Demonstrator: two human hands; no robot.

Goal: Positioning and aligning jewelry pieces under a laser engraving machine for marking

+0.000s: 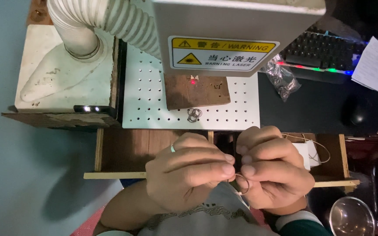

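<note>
While both fists meet knuckle to knuckle | left hand (pixel 187 172) and right hand (pixel 270 168) fingers curled, pinching thin metal ring (pixel 243 183) between fingertips | more rings (pixel 194 114) beyond fingers on perforated plate (pixel 145 100)

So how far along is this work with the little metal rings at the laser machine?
Looks done: a few small metal rings lie on the white perforated plate beside the brown wooden block, though whether they are marked I cannot tell. In hand: the left hand and right hand pinch one thin metal ring. Left: a clear bag of metal parts waits by the keyboard.
</note>
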